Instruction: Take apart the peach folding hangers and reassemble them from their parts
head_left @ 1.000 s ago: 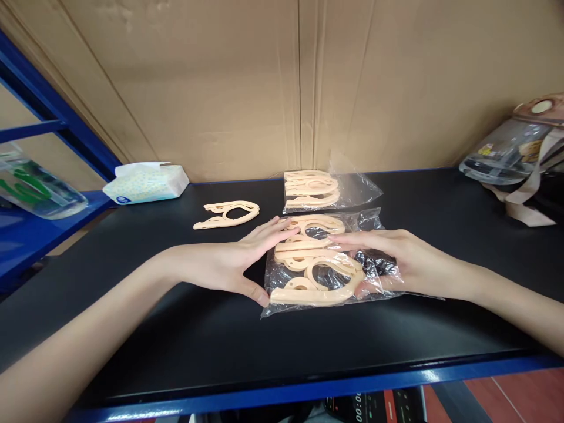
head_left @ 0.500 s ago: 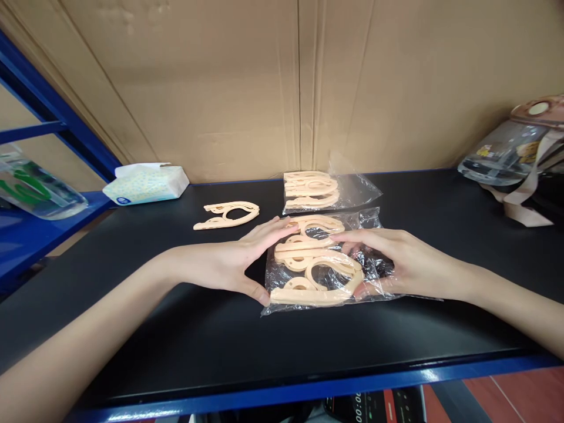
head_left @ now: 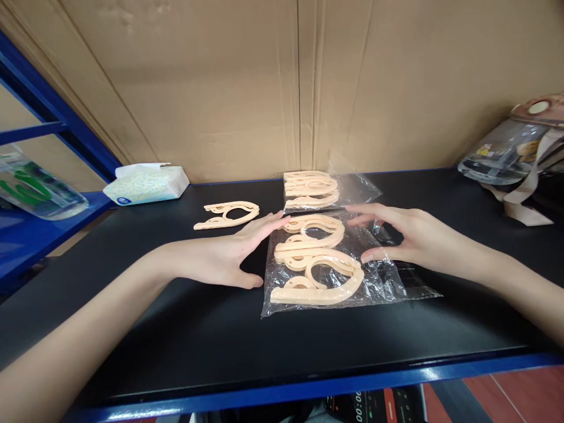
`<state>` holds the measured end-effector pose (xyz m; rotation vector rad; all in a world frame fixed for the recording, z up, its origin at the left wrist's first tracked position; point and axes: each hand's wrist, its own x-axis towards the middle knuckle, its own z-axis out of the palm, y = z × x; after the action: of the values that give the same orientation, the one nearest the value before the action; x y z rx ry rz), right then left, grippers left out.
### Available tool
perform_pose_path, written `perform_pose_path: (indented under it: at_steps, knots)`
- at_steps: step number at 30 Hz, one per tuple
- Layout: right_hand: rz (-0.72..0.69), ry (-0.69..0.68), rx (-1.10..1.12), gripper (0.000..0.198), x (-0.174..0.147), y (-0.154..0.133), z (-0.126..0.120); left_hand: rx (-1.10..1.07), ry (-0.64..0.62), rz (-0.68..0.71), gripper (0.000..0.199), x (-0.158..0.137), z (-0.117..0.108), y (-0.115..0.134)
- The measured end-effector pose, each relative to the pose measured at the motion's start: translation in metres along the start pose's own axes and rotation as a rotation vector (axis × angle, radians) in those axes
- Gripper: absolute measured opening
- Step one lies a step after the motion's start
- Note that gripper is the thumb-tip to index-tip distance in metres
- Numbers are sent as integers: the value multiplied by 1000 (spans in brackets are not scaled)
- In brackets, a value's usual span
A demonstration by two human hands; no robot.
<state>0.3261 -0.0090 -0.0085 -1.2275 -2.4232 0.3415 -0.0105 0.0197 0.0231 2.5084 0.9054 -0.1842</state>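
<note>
Two beige folding hangers (head_left: 293, 254), folded up, lie one in front of the other inside a clear plastic bag (head_left: 382, 283) flat on the black tabletop. My left hand (head_left: 222, 258) is at the bag's left edge, fingers stretched and thumb apart, its fingertips by the far hanger. On the other side, my right hand (head_left: 425, 241) hovers over or lightly touches the bag's right part, with thumb and fingers spread and nothing gripped. One loose folded hanger (head_left: 207, 225) rests to the left, beyond my left hand. Behind the bag lies a second clear bag (head_left: 359, 191) holding several beige hangers (head_left: 308, 189).
A tissue pack (head_left: 147, 185) sits at the back left, near a bottle (head_left: 42, 185) on the blue shelf frame (head_left: 90, 132). At the right stands a clear strapped bottle (head_left: 502, 155). Cardboard (head_left: 211, 88) walls off the back; a blue edge (head_left: 308, 389) borders the front.
My right hand has let go of the bagged hangers and drawn back to the right. My left hand has moved slightly left, its thumb off the near hanger. The bag now lies flatter.
</note>
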Motion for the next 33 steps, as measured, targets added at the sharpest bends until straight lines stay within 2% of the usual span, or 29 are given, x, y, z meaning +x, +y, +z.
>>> perform_pose_path:
  at_steps: [2, 5, 9, 13, 19, 25, 33]
  knots:
    - [-26, -41, 50, 73, 1, -2, 0, -2, 28, 9, 92, 2, 3, -3]
    - [-72, -101, 158, 61, 2, -8, 0, 7, 168, 8, 76, 10, 9, -6]
    - [-56, -125, 209, 49, 2, -13, -1, 31, 313, -23, 58, 20, 16, -9]
    - [-68, -97, 172, 50, 2, -11, 0, 35, 380, 9, 51, 23, 19, -13]
    - [-103, -81, 110, 54, 2, -11, 2, 87, 522, -16, 39, 30, 22, -15]
    - [-100, -55, 88, 54, 2, -10, 2, 134, 635, 53, 33, 38, 28, -19]
    - [-73, -53, 75, 52, 1, -11, 0, 50, 702, 37, 27, 44, 32, -23]
